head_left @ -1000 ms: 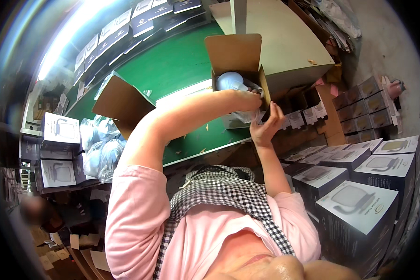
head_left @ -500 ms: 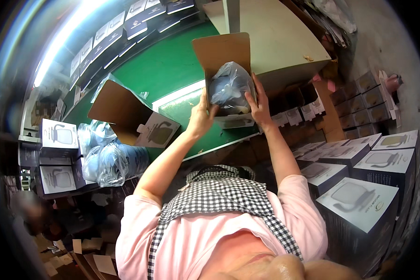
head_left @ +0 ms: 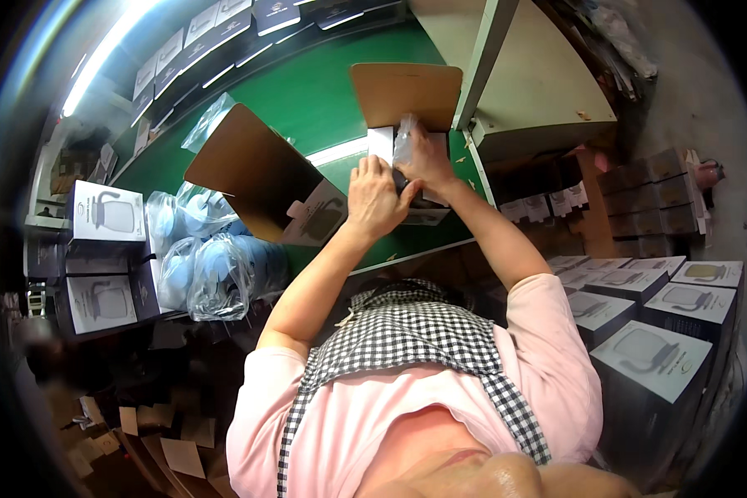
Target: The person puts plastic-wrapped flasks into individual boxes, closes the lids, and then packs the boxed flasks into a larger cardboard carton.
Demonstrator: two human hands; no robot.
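The open carton [head_left: 428,217] stands on the green counter [head_left: 319,87], its brown flap [head_left: 405,88] raised at the far side and its mouth facing up. Inside it, clear plastic film [head_left: 404,143] shows beside a white panel [head_left: 380,144], with something dark lower down, mostly covered by the hands. The right hand [head_left: 428,163] is down in the mouth, its fingers curled next to the film; whether they pinch it or only press on it, I cannot tell. The left hand [head_left: 376,197] lies over the near left of the mouth, fingers extended and thumb turned inward; I cannot tell if it grips anything. The carton looks light and fairly stiff along its walls, while the flap would likely bend, so the side walls seem the sound place to hold; the film is probably slippery and loose, better taken in a full bunch than by an edge. To the left, a second open carton [head_left: 319,217] leans with its flap up, beside pale blue items in clear bags [head_left: 220,270]. Farther out, printed boxes stand at the left [head_left: 105,212] and right [head_left: 651,358].
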